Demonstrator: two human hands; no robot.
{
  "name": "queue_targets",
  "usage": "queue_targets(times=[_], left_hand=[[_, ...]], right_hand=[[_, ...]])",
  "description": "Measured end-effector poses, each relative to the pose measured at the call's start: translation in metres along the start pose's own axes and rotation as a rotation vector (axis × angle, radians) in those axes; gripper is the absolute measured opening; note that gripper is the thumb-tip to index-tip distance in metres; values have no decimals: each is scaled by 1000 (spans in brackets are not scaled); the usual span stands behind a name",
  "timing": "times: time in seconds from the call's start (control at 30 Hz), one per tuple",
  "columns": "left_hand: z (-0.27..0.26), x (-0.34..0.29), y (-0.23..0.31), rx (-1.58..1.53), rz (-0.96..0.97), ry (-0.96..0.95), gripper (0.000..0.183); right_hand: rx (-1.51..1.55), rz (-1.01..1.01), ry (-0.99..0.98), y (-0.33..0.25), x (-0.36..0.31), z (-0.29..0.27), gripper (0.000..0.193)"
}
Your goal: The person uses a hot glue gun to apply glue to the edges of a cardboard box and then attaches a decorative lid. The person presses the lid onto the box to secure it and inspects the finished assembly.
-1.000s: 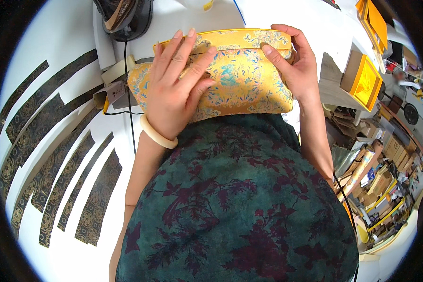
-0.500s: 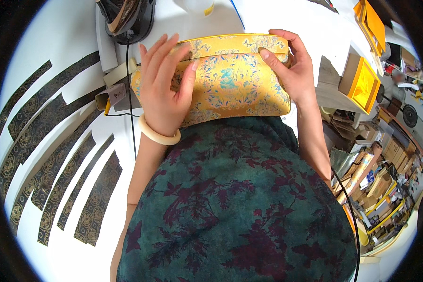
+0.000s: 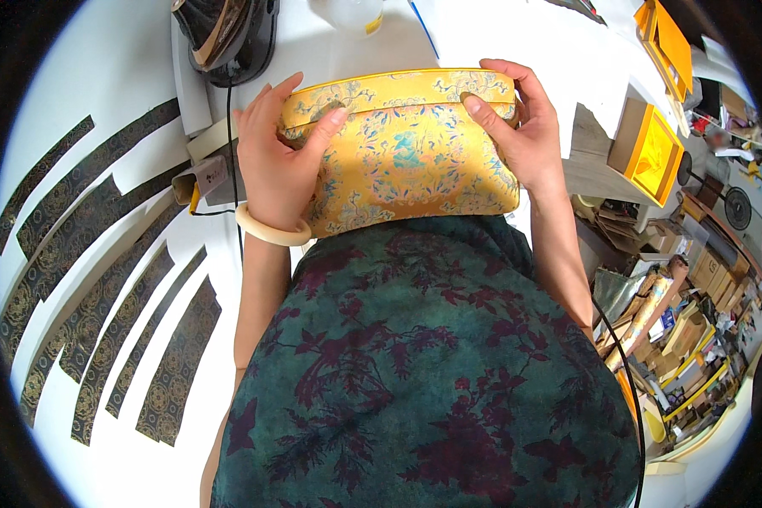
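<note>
A yellow brocade-covered box [image 3: 423, 173] with blue, pink and teal patterns lies before me, its near side against my dark green, leaf-printed clothing [image 3: 423, 364]. A seam runs below its far edge, marking off a narrower band like a lid. My left hand [image 3: 284, 157], with a pale bangle [image 3: 271, 230] on the wrist, grips the left end, thumb on the front and fingers round the far corner. At the opposite end, my right hand [image 3: 529, 127] holds the right corner, its thumb pressed near the seam and its fingers curled behind. The box's underside is hidden.
Strips of black-and-gold brocade [image 3: 171, 364] lie on the white table to the left. A black appliance [image 3: 237, 42] with a cord stands at the far left, beside a small grey box [image 3: 207, 179]. On the right are an orange-lined box [image 3: 652, 152] and cluttered boxes and rolls [image 3: 652, 305].
My left hand has moved left and from spread fingers over the front to a grip on the box's left end. The box has shifted slightly nearer; my right hand keeps its hold.
</note>
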State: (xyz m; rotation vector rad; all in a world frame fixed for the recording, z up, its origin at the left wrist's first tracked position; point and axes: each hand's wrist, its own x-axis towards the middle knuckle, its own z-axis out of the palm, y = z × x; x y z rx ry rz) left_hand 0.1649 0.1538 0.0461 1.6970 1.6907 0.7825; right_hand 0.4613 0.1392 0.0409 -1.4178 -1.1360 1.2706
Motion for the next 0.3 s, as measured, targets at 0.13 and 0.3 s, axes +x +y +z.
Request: queue_targets(times=[0.13,0.3], left_hand=[[-3,0,-7,-154,-92,-4,61],[-6,2,-11,-205,-110,-20,59]], right_hand=[[-31,-3,-1,0,0,-1,49],[-77,7,-4,2,0,-3,51]])
